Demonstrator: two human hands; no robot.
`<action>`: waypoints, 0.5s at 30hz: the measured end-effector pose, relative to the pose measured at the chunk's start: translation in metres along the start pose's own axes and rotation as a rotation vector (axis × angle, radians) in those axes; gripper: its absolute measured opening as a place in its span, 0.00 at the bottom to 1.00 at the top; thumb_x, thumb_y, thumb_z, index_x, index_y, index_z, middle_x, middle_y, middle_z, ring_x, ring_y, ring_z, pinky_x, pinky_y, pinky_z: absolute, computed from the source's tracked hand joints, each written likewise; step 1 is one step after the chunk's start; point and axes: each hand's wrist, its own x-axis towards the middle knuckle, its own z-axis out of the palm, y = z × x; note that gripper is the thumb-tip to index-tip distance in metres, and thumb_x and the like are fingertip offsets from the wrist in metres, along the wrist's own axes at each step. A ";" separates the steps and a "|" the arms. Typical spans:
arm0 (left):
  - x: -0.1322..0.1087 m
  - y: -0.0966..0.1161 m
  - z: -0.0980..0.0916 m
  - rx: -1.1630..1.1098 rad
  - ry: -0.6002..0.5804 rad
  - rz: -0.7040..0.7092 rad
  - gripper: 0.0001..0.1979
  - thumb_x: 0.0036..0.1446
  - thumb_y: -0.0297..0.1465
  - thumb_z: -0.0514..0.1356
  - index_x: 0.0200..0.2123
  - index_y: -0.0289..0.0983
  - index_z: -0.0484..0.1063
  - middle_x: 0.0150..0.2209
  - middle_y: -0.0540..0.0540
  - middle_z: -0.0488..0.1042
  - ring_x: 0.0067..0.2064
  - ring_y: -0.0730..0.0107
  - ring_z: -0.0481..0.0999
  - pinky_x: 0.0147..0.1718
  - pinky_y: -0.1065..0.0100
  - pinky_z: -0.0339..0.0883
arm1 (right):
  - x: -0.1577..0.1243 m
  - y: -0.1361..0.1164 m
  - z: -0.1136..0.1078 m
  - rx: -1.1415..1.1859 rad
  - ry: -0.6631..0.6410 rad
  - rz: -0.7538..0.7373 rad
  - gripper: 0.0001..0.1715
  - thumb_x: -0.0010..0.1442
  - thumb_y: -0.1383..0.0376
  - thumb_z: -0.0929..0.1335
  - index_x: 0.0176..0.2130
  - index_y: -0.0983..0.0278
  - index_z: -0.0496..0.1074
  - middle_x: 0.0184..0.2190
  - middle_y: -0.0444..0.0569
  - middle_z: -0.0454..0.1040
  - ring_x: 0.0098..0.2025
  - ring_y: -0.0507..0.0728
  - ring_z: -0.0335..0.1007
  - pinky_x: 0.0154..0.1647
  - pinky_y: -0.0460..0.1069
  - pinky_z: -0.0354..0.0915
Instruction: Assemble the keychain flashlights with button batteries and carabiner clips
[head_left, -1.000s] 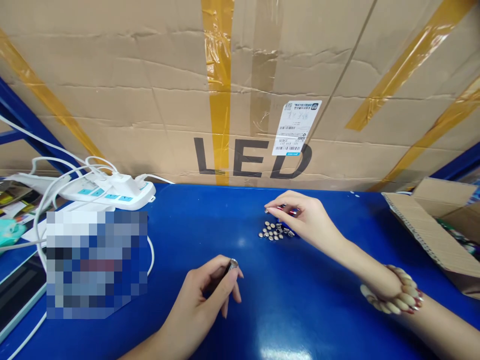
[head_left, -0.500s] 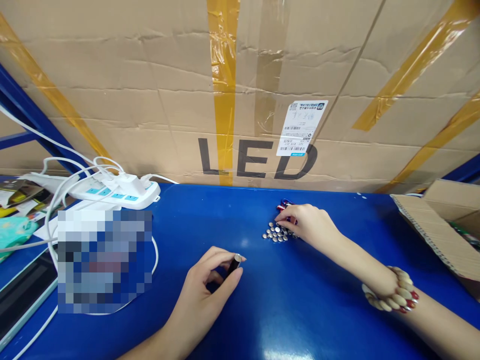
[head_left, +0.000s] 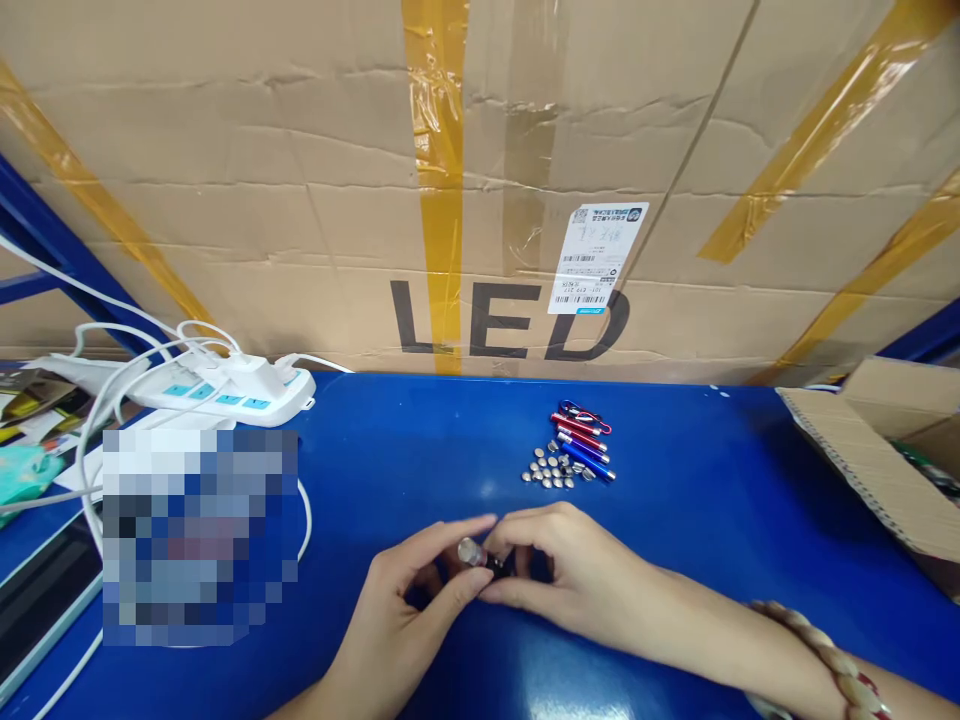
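My left hand (head_left: pixel 409 595) is closed, its thumb and fingers around a small black penlight (head_left: pixel 471 553) with a shiny silver end. My right hand (head_left: pixel 574 560) meets it from the right, fingertips pinched at the dark part of the same penlight; whether a small piece is also between those fingertips is hidden. Beyond the hands lies a cluster of silver discs like button cells (head_left: pixel 553 471). Beside them rest slim metal penlights: a blue one (head_left: pixel 592 461) and a red one (head_left: pixel 581 424), with cords and clips behind.
At the left are a white power strip (head_left: pixel 289 395) with tangled cables, a pixelated patch, and a dark flat device (head_left: pixel 45 580). An open cardboard box (head_left: pixel 862 450) stands at the right. A large taped carton (head_left: pixel 337 230) marked LED backs the blue table (head_left: pixel 390 440).
My right hand has left the pile of discs and come down and left to my left hand. The penlights on the table now show. The penlight in my hands has tilted.
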 end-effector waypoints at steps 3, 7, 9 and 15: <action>0.003 -0.002 -0.001 0.010 0.035 -0.026 0.22 0.51 0.35 0.61 0.51 0.41 0.67 0.27 0.52 0.68 0.25 0.73 0.65 0.18 0.77 0.58 | 0.002 0.007 -0.026 -0.247 0.071 0.062 0.10 0.57 0.61 0.69 0.40 0.60 0.75 0.35 0.45 0.79 0.36 0.55 0.75 0.35 0.46 0.65; 0.010 -0.005 -0.005 0.112 0.031 -0.025 0.16 0.55 0.34 0.57 0.48 0.40 0.64 0.28 0.52 0.66 0.28 0.73 0.65 0.21 0.76 0.58 | 0.003 0.020 -0.061 -0.682 0.148 0.383 0.09 0.57 0.67 0.68 0.40 0.57 0.76 0.38 0.47 0.79 0.40 0.61 0.75 0.33 0.49 0.66; 0.012 -0.005 -0.006 0.156 0.020 -0.015 0.14 0.56 0.34 0.56 0.46 0.40 0.63 0.28 0.53 0.64 0.28 0.73 0.65 0.22 0.75 0.58 | 0.003 0.027 -0.070 -0.784 0.115 0.485 0.09 0.57 0.67 0.68 0.38 0.56 0.77 0.38 0.47 0.79 0.41 0.61 0.75 0.32 0.48 0.66; 0.015 -0.009 -0.009 0.211 -0.001 -0.006 0.12 0.57 0.34 0.54 0.45 0.41 0.63 0.27 0.54 0.62 0.26 0.75 0.64 0.21 0.76 0.57 | 0.000 0.038 -0.077 -0.814 0.067 0.476 0.09 0.55 0.64 0.70 0.38 0.52 0.77 0.36 0.42 0.79 0.39 0.59 0.75 0.31 0.47 0.64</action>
